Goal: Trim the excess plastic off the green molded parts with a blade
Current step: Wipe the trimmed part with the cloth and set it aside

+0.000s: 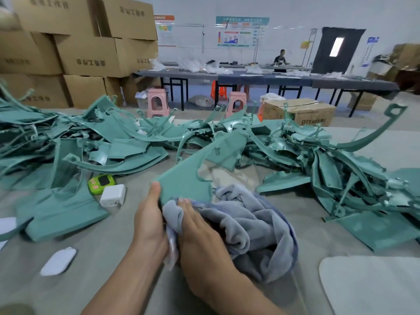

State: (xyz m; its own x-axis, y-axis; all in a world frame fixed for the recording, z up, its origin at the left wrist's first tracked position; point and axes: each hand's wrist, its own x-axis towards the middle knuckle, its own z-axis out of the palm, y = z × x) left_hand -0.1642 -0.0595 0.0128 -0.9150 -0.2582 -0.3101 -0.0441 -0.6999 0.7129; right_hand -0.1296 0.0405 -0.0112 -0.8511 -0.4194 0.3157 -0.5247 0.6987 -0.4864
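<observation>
Green part (185, 178), one cloth (254, 226), two hands (148, 223) (201, 237)

Bright, even, cool white indoor light falls from above. Shadows under the green scraps (68, 142) on the desk (109, 246) are faint and soft. The door window (336, 47) glares pure white. The middle is sharpest: my left hand (148, 221), right hand (200, 233), the part (184, 180) and the cloth (245, 223). Wide-angle distortion tilts the boxes (86, 55) and bows the far tables (250, 78). The left edge and corners smear, and the posters (241, 30) are too soft to read.
</observation>
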